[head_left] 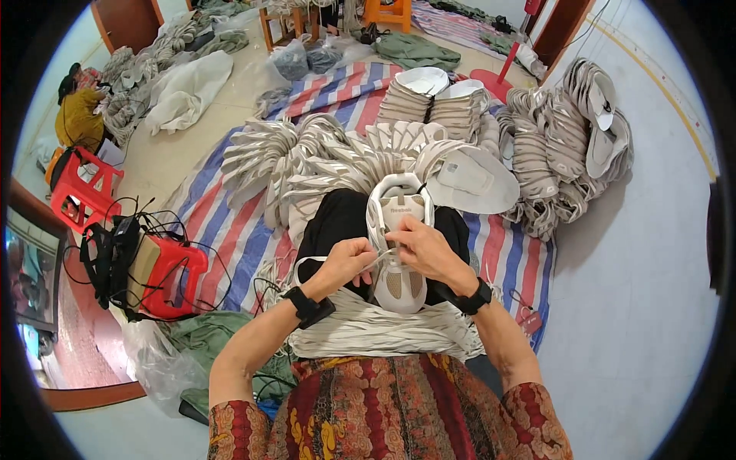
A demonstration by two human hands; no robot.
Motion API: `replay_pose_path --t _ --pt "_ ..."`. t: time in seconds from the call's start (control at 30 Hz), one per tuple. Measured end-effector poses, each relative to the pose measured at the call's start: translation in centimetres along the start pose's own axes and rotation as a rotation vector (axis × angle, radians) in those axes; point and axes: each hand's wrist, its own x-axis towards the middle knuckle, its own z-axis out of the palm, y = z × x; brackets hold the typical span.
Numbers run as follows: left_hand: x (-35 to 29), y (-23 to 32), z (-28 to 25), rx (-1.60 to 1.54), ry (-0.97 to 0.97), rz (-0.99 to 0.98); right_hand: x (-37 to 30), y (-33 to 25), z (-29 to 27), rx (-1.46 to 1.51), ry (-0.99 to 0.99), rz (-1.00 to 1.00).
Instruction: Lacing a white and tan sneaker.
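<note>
A beige and white shoe upper [402, 290] rests between my knees, its toe toward me. A pale shoelace [381, 257] runs across its throat between my hands. My left hand [346, 262], at the left side of the upper, is closed with the lace at its fingertips. My right hand [426, 247] lies over the upper's throat, its thumb and fingers pinched on the lace at the eyelet edge. The exact grip of the fingertips is partly hidden. Across my lap spreads a thick bundle of white laces [376, 326].
Beyond my knees, rows of shoe uppers [330, 165] cover a striped sheet [207, 253]. More stacks [537, 146] stand at the right. Red stools [172, 280] with black cables are on the left. Another person [79, 115] sits far left beside piles.
</note>
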Motion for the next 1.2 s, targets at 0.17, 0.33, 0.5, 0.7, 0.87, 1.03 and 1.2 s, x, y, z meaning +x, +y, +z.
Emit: replay_pose_path --t 0.17,0.33,0.5,0.7,0.87,1.03,1.2 --pt "0.2 0.7 0.3 0.126 0.075 0.044 0.2 0.0 0.5 -0.008 0.038 -0.011" --pt "1.0 0.0 0.7 0.612 0.337 0.457 0.2 -0.4 0.3 -0.072 0.041 -0.128" --pt "1.6 -0.9 1.1 0.527 0.297 0.407 -0.1 0.2 1.4 -0.08 0.026 -0.113" --pt "0.5 -0.7 0.6 0.146 0.29 0.186 0.3 -0.1 2.0 -0.068 0.113 -0.108" --pt "1.1 -0.4 1.2 0.274 0.265 0.335 0.3 -0.3 2.6 -0.169 0.154 -0.121" --pt "1.1 -0.8 1.2 0.4 0.181 0.473 -0.4 -0.2 2.0 -0.36 0.206 -0.208" --pt "1.5 -0.2 -0.3 0.895 0.171 0.68 -4.7 6.0 -13.0 -0.675 0.786 0.144"
